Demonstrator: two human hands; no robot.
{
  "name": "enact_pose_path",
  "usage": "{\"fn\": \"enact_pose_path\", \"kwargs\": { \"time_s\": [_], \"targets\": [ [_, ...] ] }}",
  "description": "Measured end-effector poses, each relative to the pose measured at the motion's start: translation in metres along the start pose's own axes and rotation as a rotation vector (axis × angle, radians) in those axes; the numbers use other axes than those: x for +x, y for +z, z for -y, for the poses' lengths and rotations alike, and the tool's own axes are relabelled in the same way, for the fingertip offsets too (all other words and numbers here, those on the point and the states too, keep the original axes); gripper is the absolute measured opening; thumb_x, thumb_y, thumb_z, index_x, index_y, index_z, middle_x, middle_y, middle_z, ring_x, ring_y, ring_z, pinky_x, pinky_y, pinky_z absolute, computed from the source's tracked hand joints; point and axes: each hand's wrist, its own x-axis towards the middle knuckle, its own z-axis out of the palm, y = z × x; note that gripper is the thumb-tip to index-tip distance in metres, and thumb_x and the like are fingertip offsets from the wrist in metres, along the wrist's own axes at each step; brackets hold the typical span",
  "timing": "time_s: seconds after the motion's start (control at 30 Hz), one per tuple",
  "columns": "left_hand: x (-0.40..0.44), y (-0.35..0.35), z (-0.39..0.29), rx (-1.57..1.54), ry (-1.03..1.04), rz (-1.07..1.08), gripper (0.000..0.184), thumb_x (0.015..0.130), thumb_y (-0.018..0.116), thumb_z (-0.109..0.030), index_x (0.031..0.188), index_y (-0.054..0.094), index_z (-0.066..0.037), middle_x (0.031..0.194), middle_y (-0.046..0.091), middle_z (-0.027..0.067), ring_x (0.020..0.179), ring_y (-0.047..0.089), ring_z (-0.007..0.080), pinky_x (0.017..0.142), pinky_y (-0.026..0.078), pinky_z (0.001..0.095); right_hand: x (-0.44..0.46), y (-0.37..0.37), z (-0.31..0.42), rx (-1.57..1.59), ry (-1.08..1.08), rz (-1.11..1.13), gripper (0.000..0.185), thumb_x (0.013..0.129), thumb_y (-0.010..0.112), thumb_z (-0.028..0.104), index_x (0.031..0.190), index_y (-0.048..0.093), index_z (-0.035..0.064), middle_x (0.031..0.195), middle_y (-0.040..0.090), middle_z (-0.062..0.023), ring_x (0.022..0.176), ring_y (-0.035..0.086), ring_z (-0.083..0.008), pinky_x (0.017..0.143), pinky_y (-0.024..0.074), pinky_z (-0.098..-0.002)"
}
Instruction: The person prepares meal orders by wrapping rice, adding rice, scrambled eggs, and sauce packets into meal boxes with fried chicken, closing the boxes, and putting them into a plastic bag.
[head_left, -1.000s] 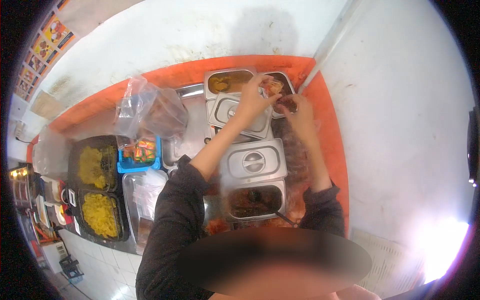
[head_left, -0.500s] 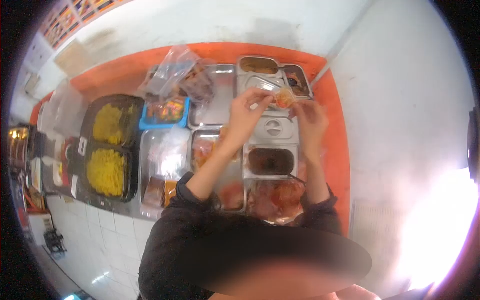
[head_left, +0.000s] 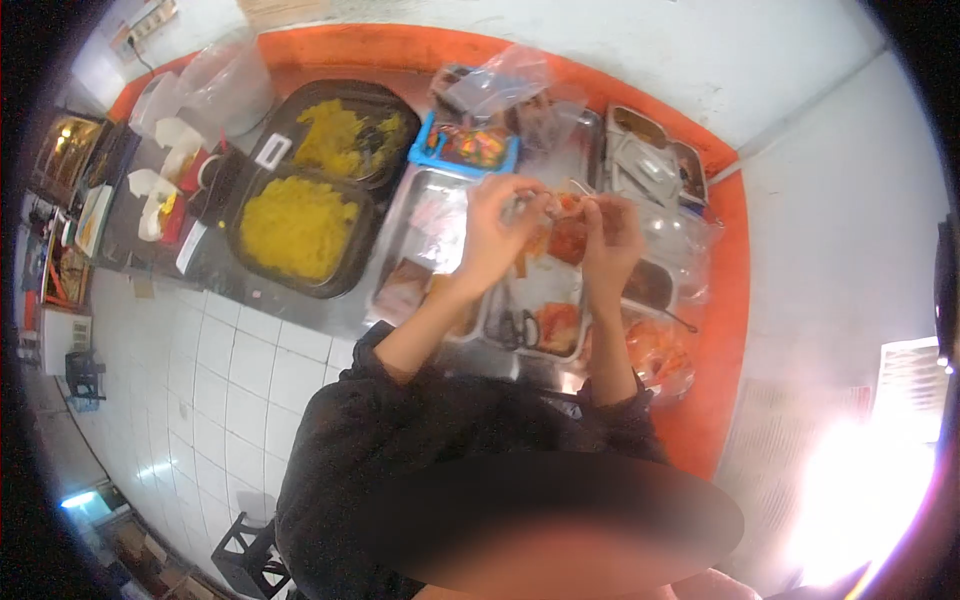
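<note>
Between my two hands is a small clear packet with orange-red contents; whether it is a bag or a cup I cannot make out. My left hand pinches its left side with bent fingers. My right hand grips the right side, thumb and fingers close together. Both hands are above metal trays. Underneath lies a tray with reddish food in plastic and black-handled scissors. Nearer my left wrist is another metal tray with plastic-wrapped food.
A black two-part pan of yellow food stands left. At the back are a blue container with colourful packets and a clear plastic bag. Metal food pans, a sauce pan with a ladle and a bagged red food sit right.
My view has turned left, so the counter appears shifted right and rotated. Both hands still hold the packet, which shows less between the fingers. My left hand is closer to the right one.
</note>
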Motion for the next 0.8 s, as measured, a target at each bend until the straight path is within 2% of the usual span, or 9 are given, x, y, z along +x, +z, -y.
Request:
{"fn": "enact_pose_path", "kwargs": {
  "time_s": [0.07,0.1,0.23,0.4,0.47,0.6,0.73,0.77,0.8],
  "targets": [
    [-0.002,-0.043,0.014,0.029,-0.042,-0.081,0.008,0.078,0.067,-0.011,0.082,0.064,-0.004,0.081,0.063,0.0071,0.079,0.057,0.0195,0.077,0.042,0.0313,-0.015,0.032,0.004,-0.036,0.049,-0.007,0.007,0.087,0.059,0.004,0.092,0.055,0.0005,0.086,0.061,-0.0055,0.079,0.059,-0.01,0.067,0.0472,-0.0212],
    [-0.006,-0.059,0.025,-0.086,-0.132,-0.063,0.009,0.08,0.066,-0.011,0.085,0.063,-0.003,0.082,0.063,0.0073,0.08,0.058,0.0195,0.079,0.042,0.0309,-0.026,0.051,0.008,0.065,0.19,-0.014,0.008,0.087,0.059,0.003,0.094,0.055,0.0003,0.088,0.061,-0.0059,0.081,0.059,-0.0106,0.07,0.0475,-0.0211],
    [-0.006,-0.135,0.033,-0.175,-0.252,-0.117,0.013,0.08,0.065,-0.012,0.089,0.063,-0.002,0.084,0.064,0.0084,0.08,0.058,0.0192,0.078,0.042,0.0307,-0.058,0.13,0.013,0.129,0.168,0.068,0.012,0.086,0.061,0.002,0.096,0.056,-0.0013,0.089,0.062,-0.0059,0.082,0.059,-0.0104,0.072,0.0477,-0.0211],
    [0.0,-0.217,0.058,-0.186,-0.224,-0.056,0.01,0.079,0.066,-0.01,0.084,0.064,-0.002,0.084,0.064,0.0081,0.082,0.059,0.0194,0.076,0.044,0.0301,-0.077,0.203,0.02,0.099,0.172,0.127,0.01,0.086,0.061,0.004,0.094,0.057,-0.0009,0.088,0.062,-0.0045,0.082,0.059,-0.0091,0.071,0.0463,-0.0198],
    [0.002,-0.244,0.059,-0.134,-0.205,-0.004,0.01,0.078,0.068,-0.01,0.084,0.065,-0.002,0.082,0.064,0.0082,0.08,0.06,0.0189,0.073,0.044,0.029,-0.082,0.221,0.034,-0.035,0.183,0.159,0.009,0.088,0.059,0.006,0.095,0.057,-0.0006,0.088,0.062,-0.0043,0.08,0.058,-0.0084,0.071,0.0463,-0.0203],
    [0.003,-0.28,0.071,-0.212,-0.233,-0.026,0.01,0.076,0.07,-0.01,0.081,0.066,-0.002,0.08,0.065,0.0088,0.076,0.06,0.0183,0.067,0.045,0.0278,-0.082,0.253,0.039,0.094,0.227,0.244,0.008,0.086,0.059,0.003,0.092,0.059,-0.0017,0.08,0.062,-0.0063,0.071,0.059,-0.0129,0.068,0.0477,-0.0253],
    [0.004,-0.314,0.068,0.015,-0.131,-0.041,0.012,0.076,0.07,-0.019,0.079,0.068,-0.007,0.079,0.065,0.0034,0.08,0.058,0.0187,0.075,0.042,0.0298,-0.08,0.276,0.036,0.007,0.224,0.392,0.006,0.084,0.059,0.0,0.09,0.06,-0.0012,0.079,0.062,-0.0048,0.073,0.059,-0.0119,0.067,0.0466,-0.0241],
    [0.001,-0.323,0.068,0.042,-0.189,-0.01,0.013,0.075,0.072,-0.018,0.082,0.067,-0.009,0.085,0.065,0.003,0.088,0.058,0.0189,0.083,0.042,0.0327,-0.079,0.279,0.031,-0.03,0.222,0.457,0.005,0.084,0.059,-0.002,0.089,0.059,-0.0006,0.08,0.061,-0.0034,0.074,0.057,-0.01,0.068,0.0457,-0.0225],
    [-0.005,-0.33,0.064,0.06,-0.211,-0.045,0.013,0.075,0.072,-0.018,0.082,0.067,-0.009,0.085,0.065,0.003,0.088,0.058,0.0189,0.083,0.042,0.0327,-0.08,0.285,0.025,-0.023,0.234,0.501,0.005,0.084,0.059,-0.002,0.089,0.059,-0.0006,0.08,0.061,-0.0034,0.074,0.057,-0.01,0.068,0.0457,-0.0225]
  ]
}}
